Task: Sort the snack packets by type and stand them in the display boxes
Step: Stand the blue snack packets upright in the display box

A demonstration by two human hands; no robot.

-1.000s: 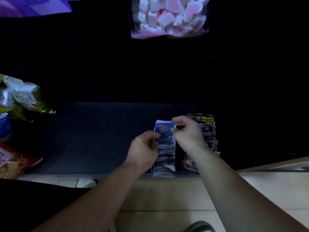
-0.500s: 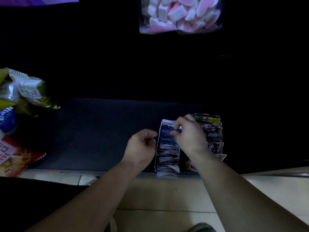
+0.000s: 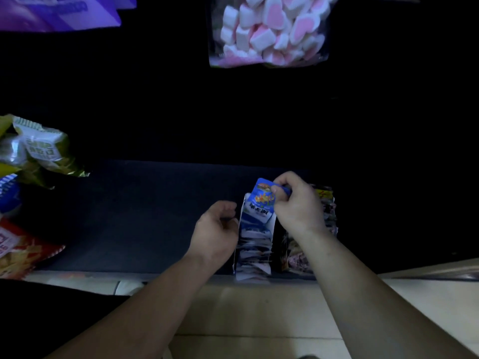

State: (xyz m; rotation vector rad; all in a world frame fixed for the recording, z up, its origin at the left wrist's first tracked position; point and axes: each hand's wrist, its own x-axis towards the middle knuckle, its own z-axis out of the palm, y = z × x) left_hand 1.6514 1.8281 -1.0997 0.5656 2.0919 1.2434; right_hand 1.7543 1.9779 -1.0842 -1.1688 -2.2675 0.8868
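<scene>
A narrow white display box [image 3: 240,244] stands at the shelf's front edge, filled with a row of upright blue and white snack packets [image 3: 255,237]. My right hand [image 3: 298,206] pinches the top of one blue packet [image 3: 263,196], which is raised above the far end of that row. My left hand [image 3: 216,230] rests with curled fingers against the box's left side and holds nothing that I can see. To the right stands a second box of dark packets [image 3: 328,211], partly hidden by my right wrist.
The dark shelf [image 3: 142,216] stretches left to several loose snack bags: a green one [image 3: 39,151] and a red chips bag [image 3: 18,251]. A bag of pink and white marshmallows [image 3: 269,29] and a purple bag [image 3: 59,11] hang above. Pale floor tiles lie below.
My right hand has lifted a blue packet up out of the far end of the row. My left hand has drawn back from the packets to the box's left side.
</scene>
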